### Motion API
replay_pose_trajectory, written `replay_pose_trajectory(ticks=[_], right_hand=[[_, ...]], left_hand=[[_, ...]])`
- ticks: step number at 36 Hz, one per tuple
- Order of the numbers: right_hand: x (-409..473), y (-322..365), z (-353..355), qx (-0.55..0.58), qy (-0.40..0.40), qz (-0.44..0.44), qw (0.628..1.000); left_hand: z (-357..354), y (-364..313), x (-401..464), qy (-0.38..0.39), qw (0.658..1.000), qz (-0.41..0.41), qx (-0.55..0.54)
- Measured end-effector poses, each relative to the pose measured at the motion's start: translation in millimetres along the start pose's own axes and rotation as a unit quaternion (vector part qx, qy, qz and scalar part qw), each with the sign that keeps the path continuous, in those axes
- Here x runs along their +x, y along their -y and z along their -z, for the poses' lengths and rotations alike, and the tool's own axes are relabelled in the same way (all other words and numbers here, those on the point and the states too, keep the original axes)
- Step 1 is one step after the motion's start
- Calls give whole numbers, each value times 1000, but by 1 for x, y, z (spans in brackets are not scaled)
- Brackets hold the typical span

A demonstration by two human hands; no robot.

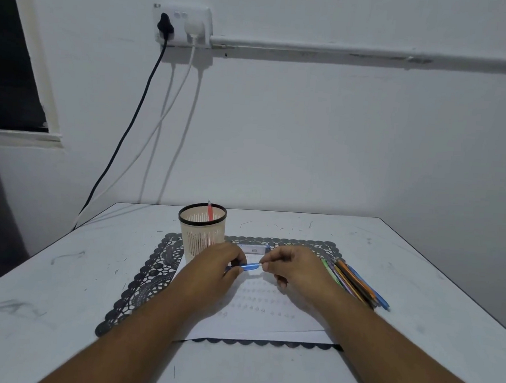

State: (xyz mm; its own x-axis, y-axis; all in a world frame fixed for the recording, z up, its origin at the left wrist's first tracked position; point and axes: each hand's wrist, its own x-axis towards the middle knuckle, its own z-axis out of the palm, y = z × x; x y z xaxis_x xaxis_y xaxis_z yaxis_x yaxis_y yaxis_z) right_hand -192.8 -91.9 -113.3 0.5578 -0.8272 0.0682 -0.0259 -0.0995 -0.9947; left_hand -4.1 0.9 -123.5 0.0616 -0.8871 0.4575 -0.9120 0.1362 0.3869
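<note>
Blue pen: translucent blue plastic pen (250,267), lying level in the lower middle of the head view, just above the sheet and between both hands
Left hand: left hand (219,261) with fingers curled round the pen's left half, gripping it
Right hand: right hand (293,267) pinches the pen's right tip between thumb and forefinger, other fingers tucked under
Sheet: white paper sheet (268,313) with faint rows of marks, under both hands, lying on the mat
Mat: black lace-patterned placemat (152,274) on the scuffed white table (62,283)
Holder: cream slotted plastic cup with a black rim (201,238), just up and left of the left hand, on the mat's upper left part; one red pen (210,211) stands in it
Loose pens: bundle of coloured pens (355,283) lying at the mat's right edge, right of the right hand
Wall: white socket plate (182,24) in the upper left of the frame, a black cable (127,133) hanging from it
</note>
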Motion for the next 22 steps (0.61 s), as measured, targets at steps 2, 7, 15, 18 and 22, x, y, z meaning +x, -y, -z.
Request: replay_pose_trajectory(ticks=[2, 7, 15, 18, 22], right_hand=[[-3, 4, 1, -33, 8, 22, 999], [-1, 7, 5, -85, 38, 56, 994], [1, 4, 2, -6, 30, 48, 998], [4, 3, 1, 49, 3, 27, 998], [3, 4, 3, 70, -43, 11, 997]], left_hand=[[1, 1, 0, 5, 1000, -4, 0], [2, 2, 0, 14, 1000, -27, 5], [7, 8, 4, 13, 999, -29, -18], [7, 5, 5, -5, 999, -29, -19], [7, 1, 4, -18, 1000, -18, -10]])
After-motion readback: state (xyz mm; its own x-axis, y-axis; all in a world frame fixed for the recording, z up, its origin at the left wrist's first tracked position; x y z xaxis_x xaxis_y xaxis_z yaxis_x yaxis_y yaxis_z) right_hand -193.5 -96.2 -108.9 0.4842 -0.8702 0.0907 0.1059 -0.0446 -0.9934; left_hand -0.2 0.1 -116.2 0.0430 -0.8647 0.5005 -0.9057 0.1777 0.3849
